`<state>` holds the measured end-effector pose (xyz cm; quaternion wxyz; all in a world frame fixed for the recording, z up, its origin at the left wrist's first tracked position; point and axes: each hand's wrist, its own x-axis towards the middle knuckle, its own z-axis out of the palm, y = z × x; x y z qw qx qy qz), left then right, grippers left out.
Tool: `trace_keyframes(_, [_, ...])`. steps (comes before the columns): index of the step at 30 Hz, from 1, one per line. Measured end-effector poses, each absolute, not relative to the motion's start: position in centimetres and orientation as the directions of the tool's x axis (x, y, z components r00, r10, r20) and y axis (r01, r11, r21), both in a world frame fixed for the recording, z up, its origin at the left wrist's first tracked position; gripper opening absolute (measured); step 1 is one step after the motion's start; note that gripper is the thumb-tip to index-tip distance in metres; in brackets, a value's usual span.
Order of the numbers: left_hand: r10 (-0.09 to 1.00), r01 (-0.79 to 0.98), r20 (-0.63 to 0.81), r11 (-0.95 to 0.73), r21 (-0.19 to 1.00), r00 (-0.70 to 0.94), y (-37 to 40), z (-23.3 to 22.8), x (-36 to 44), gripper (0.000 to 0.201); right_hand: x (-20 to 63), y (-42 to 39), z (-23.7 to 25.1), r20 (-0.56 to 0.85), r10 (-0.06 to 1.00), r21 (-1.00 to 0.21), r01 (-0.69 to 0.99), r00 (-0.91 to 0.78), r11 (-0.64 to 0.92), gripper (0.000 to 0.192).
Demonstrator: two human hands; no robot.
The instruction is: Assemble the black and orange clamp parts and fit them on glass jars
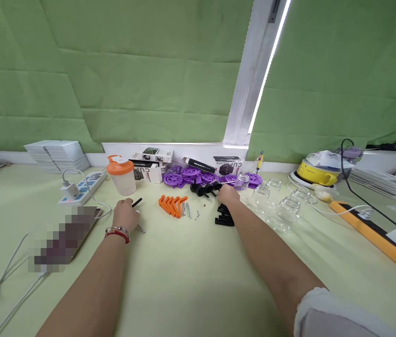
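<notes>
My left hand is closed near the left middle of the table. A thin black rod sticks out above its fingers, and a slim grey piece shows below them. Farther back, my right hand has its fingers bent together beside several black round parts with stems; what lies between the fingertips is hidden. Short black tubes lie below that wrist. Between my hands are orange angled pieces, silver screws and tiny metal bits. Purple openwork discs are piled behind.
Cup holder boxes stand against the wall behind an orange-lidded shaker. Clear glass-like cups stand right of my right arm. A phone, cables and a power strip occupy the left; an orange power strip lies right.
</notes>
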<state>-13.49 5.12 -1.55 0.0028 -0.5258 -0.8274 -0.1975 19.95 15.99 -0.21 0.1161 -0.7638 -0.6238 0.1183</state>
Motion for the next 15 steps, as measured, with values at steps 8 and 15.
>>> trace_keyframes(8, [0.885,0.861,0.130,0.386,0.333,-0.447,4.7,-0.9,-13.0,0.033,19.6,14.0,1.3,0.074,0.993,-0.263,0.962,0.097,-0.075,0.027])
trace_keyframes(15, [0.905,0.744,0.123,0.252,0.618,-0.408,4.3,-0.1,-11.8,0.048,16.2,10.9,1.5,0.067,0.957,-0.139,0.947,-0.284,0.291,0.019])
